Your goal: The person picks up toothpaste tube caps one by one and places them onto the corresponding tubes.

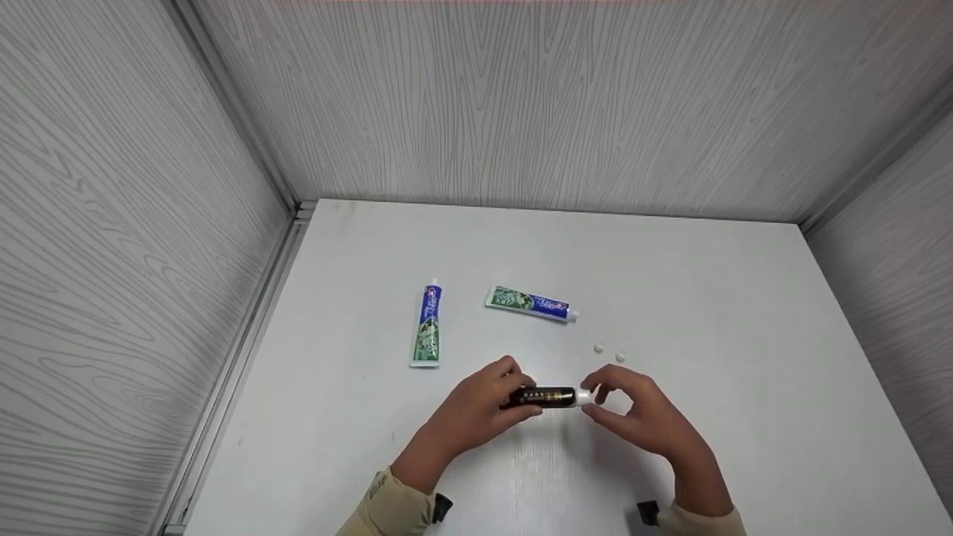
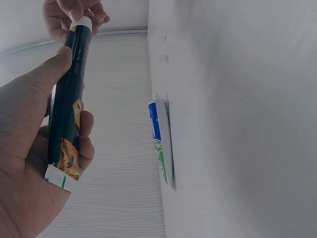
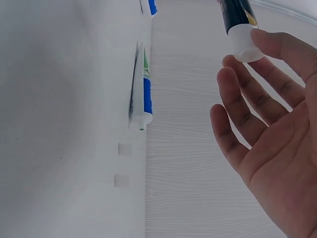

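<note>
Two hands: the left hand (image 1: 476, 407) wraps the black tube (image 1: 552, 397); the right hand (image 1: 649, 418) has thumb and fingertips pinched on its white cap (image 1: 584, 397), the hands apart and linked only by the tube.
Black tube: held above the counter (image 1: 744, 313), lying across the space between the hands, cap end toward the right.
White cap: seated at the tube's end as far as can be seen; small and gripped only at the fingertips, so it could slip from the right hand and roll if it came free.
Left grip: too much squeeze with the cap loose might push paste out; too little might let the tube turn in the palm.
Loose caps (image 1: 621, 357): two, just beyond the right hand's fingers, where a sweep of the knuckles could scatter them.
First blue-and-green tube (image 1: 427, 327): beyond the left hand, limiting a forward reach there.
Second blue-and-green tube (image 1: 529, 304): ahead of the gap between the hands.
Counter edges: the far one lies well beyond both hands; the near one is out of sight, so a dropped cap's margin there cannot be judged.
Room to move: widest to the right of the right hand.
</note>
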The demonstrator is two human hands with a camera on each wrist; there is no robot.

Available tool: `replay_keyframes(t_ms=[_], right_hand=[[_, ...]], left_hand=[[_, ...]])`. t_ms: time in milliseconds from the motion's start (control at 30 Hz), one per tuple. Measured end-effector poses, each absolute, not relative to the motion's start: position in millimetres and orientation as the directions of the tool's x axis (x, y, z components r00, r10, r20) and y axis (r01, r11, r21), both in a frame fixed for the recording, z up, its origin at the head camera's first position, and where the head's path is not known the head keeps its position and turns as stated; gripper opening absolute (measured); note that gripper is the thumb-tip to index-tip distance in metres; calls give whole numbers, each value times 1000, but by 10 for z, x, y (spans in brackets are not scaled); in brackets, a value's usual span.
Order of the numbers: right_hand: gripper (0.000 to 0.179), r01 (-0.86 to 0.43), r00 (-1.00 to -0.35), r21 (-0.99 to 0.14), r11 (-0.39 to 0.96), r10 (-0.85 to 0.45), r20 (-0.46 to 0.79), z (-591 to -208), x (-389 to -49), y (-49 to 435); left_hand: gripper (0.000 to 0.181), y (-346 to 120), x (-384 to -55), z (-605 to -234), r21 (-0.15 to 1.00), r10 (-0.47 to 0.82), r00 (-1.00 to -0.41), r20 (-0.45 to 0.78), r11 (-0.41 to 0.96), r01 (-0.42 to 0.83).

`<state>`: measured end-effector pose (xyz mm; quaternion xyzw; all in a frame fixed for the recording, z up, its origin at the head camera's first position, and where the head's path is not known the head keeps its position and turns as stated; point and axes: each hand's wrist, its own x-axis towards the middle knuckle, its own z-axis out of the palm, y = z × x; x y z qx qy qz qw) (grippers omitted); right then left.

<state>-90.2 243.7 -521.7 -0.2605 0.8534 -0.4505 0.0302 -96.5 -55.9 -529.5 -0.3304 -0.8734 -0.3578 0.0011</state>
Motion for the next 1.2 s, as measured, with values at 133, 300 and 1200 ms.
replay_keyframes(t_ms=[133, 300, 1200], right_hand=[[16, -403, -859, -791, 460, -487, 155, -5233, -917, 2454], [9, -349, -876, -794, 497, -475, 87, -5240, -930, 2468], [21, -331, -921, -793, 512, -356, 155, -5216, -875, 2505]], left_hand=[[34, -562, -959, -5293, 617, 577, -778, 248, 525, 586], [33, -561, -948, -5280, 618, 580, -775, 250, 521, 589], [28, -564, -939, -5289, 654, 572, -787, 229, 509, 560]])
